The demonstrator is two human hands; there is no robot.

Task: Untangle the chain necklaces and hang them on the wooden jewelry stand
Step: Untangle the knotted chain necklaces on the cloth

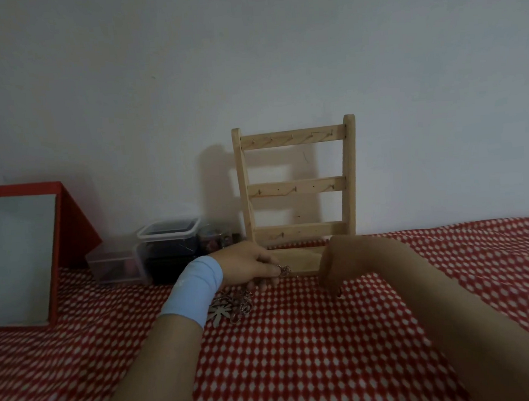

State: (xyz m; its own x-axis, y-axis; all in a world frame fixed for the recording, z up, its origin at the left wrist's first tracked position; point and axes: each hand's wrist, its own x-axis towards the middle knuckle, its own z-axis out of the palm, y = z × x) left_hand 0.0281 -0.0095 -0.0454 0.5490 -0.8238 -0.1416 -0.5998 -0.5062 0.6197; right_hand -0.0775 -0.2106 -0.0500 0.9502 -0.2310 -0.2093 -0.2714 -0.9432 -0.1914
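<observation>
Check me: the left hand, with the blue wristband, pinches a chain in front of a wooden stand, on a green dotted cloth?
No: the head view shows the cloth is red, not green. The left hand, wristband, chain and wooden stand are right.

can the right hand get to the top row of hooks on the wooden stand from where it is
Probably yes. The right hand sits just in front of the base of the wooden jewelry stand. Nothing stands between it and the top hook rail, and those hooks look bare.
</observation>
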